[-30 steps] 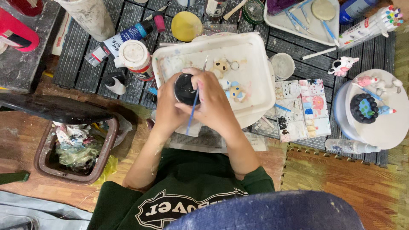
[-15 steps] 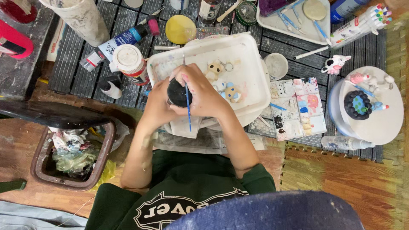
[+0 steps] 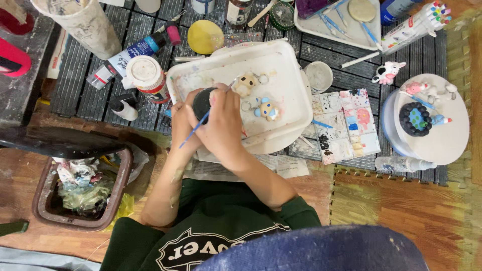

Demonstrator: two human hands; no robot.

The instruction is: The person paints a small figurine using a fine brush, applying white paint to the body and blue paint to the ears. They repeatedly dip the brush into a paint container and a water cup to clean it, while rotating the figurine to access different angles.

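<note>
The person sits over a white tray [image 3: 281,60] on a dark slatted table [image 3: 75,85]. The left hand [image 3: 182,120] is curled around a small round black object [image 3: 203,103], gripping it at the near-left part of the tray. The right hand [image 3: 223,123] lies just beside it, fingers closed on a thin blue-handled paintbrush [image 3: 198,125] — the handle runs down and left across the left hand, and the brush end shows above the knuckles near a tan figurine [image 3: 246,84]. Whether the bristles touch the black object cannot be told; the right hand covers that spot.

On the tray, a blue-and-tan figurine [image 3: 266,109] lies just right of the right hand, apart from it. A white-capped paint jar [image 3: 146,78] stands just left of the tray, with a yellow round lid [image 3: 205,36] above it. A paint-stained palette [image 3: 346,125] lies right of the tray. Farther right, a round white stand [image 3: 442,140] bears a dark blue ring-shaped piece [image 3: 415,119]. A brown bin [image 3: 83,188] of crumpled waste sits on the floor at the person's left.
</note>
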